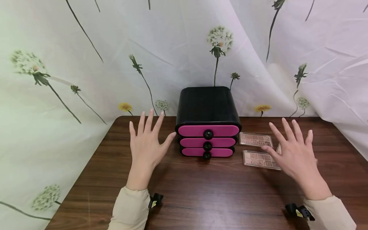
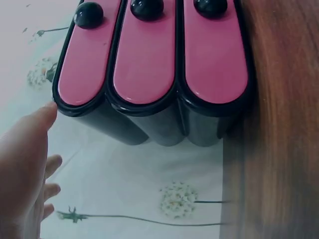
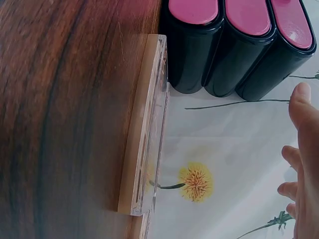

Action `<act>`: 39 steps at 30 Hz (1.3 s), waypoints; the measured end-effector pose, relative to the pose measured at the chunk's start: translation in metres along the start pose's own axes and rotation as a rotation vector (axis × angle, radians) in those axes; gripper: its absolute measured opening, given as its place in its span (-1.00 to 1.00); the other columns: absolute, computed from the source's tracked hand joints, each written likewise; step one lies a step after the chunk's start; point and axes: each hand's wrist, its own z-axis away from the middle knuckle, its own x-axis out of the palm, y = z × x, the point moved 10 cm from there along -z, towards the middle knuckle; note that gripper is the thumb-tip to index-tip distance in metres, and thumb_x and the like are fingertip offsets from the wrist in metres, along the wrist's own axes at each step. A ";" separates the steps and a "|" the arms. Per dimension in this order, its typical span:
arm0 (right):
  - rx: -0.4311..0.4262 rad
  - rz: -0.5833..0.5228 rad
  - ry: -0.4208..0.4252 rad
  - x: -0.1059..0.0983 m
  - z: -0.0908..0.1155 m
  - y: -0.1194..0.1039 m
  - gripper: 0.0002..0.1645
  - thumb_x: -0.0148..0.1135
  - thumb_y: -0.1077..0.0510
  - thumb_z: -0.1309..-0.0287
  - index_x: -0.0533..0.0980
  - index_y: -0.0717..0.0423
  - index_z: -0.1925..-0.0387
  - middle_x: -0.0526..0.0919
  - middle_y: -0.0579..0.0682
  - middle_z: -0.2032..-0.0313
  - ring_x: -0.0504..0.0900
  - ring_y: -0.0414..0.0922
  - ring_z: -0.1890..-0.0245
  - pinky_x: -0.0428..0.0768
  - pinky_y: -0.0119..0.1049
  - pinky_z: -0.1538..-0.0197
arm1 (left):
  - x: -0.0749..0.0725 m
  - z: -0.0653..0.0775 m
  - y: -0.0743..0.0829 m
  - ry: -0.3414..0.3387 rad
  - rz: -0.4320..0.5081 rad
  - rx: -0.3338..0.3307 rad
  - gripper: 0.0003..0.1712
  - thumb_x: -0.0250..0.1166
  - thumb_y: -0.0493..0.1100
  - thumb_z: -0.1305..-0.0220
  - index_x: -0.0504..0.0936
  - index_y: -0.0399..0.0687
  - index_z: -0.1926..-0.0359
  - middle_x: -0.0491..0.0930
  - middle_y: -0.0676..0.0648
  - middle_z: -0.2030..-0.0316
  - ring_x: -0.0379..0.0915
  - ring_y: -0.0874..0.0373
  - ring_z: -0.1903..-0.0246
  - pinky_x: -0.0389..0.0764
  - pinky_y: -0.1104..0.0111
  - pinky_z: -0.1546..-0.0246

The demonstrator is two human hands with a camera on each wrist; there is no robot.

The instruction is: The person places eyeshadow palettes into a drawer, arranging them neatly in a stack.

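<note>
A black chest with three pink drawers (image 1: 208,131) and round black knobs stands at the back middle of the table, all drawers closed. My left hand (image 1: 148,145) is spread beside its left side, holding nothing; the thumb tip overlaps the chest's edge in the left wrist view. Over the right part of the table my right hand (image 1: 297,156) is held with fingers spread, also holding nothing. Two clear-lidded eyeshadow palettes lie right of the chest, a back one (image 1: 255,140) and a front one (image 1: 260,159). My right hand partly hides the front palette and another pale item behind it.
The dark brown wooden table (image 1: 201,198) meets a white cloth (image 1: 172,48) printed with dandelions along its back edge. This cloth also hangs along the left side. Black bands with small clips (image 1: 156,200) sit at both wrists over beige sleeves (image 1: 130,207).
</note>
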 end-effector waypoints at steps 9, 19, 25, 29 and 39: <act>-0.006 -0.018 0.017 -0.001 -0.001 -0.001 -0.07 0.08 -0.34 -0.12 0.00 -0.22 -0.43 -0.06 0.13 -0.42 -0.35 0.01 -0.42 -0.49 0.24 -0.25 | 0.001 -0.016 0.009 -0.002 0.151 0.052 -0.21 -0.10 0.46 -0.20 0.08 0.38 -0.41 -0.04 0.04 -0.42 -0.24 0.04 -0.40 -0.13 -0.11 -0.28; -0.014 -0.030 0.037 -0.004 -0.001 -0.005 -0.08 0.10 -0.32 -0.12 0.02 -0.20 -0.43 -0.05 0.12 -0.42 -0.28 0.05 -0.42 -0.39 0.22 -0.28 | 0.003 -0.024 0.015 -0.023 0.334 0.096 -0.34 -0.03 0.40 -0.22 0.22 0.47 -0.33 0.24 0.12 -0.31 0.04 0.10 -0.33 0.13 -0.02 -0.21; -0.028 -0.035 0.049 -0.007 -0.002 -0.007 -0.08 0.13 -0.30 -0.11 0.03 -0.20 -0.43 -0.04 0.13 -0.41 -0.27 0.05 -0.42 -0.38 0.22 -0.29 | 0.011 -0.024 0.016 -0.055 0.432 0.077 -0.39 0.01 0.38 -0.22 0.33 0.45 -0.28 0.34 0.12 -0.24 0.15 0.14 -0.27 0.23 0.01 -0.16; -0.028 -0.045 0.059 -0.010 -0.004 -0.008 -0.09 0.14 -0.28 -0.11 0.03 -0.20 -0.42 -0.02 0.13 -0.41 -0.26 0.05 -0.42 -0.35 0.23 -0.29 | 0.020 -0.025 0.017 -0.107 0.466 0.056 -0.41 -0.02 0.39 -0.23 0.30 0.51 -0.28 0.31 0.14 -0.25 0.11 0.13 -0.30 0.24 -0.02 -0.15; -0.063 -0.103 0.119 -0.022 -0.004 -0.016 -0.09 0.23 -0.22 -0.06 0.11 -0.17 -0.40 0.10 0.14 -0.36 0.04 0.12 -0.35 -0.01 0.18 -0.28 | 0.028 -0.025 0.018 -0.165 0.533 0.013 -0.45 -0.09 0.37 -0.27 0.27 0.57 -0.28 0.31 0.15 -0.26 0.15 0.10 -0.28 0.25 -0.06 -0.13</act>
